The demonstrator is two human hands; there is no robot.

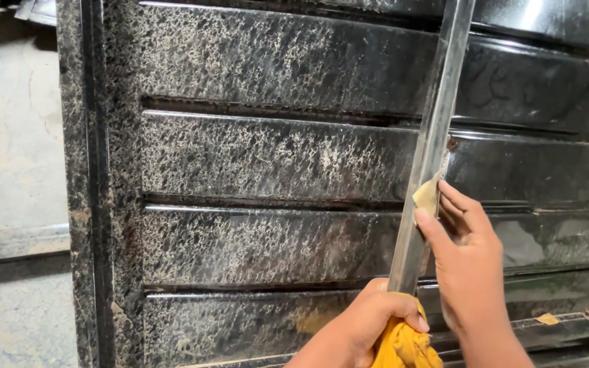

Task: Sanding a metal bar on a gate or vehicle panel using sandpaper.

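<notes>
Your left hand (366,327) sits at about six o'clock in the view, fist closed around the lower end of a long metal bar (431,146) through a bunched yellow cloth (403,344) that pads the grip. Your right hand (468,262) is just beside it, toward five o'clock, with thumb and fingers pinched on a small tan pad (427,195) that looks like sandpaper, pressed against the bar's right edge. The two hands are close but not touching, the right a little higher along the bar than the left.

The bar runs from your left fist up toward one o'clock and leaves the top of the frame; its surface is dull grey and streaked.

Behind it stands a black metal panel (274,157) with horizontal ribbed slats, speckled all over with pale dusty residue, heavier toward nine o'clock and cleaner, glossier toward three o'clock. Its upright frame edge (86,191) runs down at nine o'clock, and beyond that lies a bare concrete floor (8,136). A few tan scraps (548,318) rest on a lower slat near four o'clock.
</notes>
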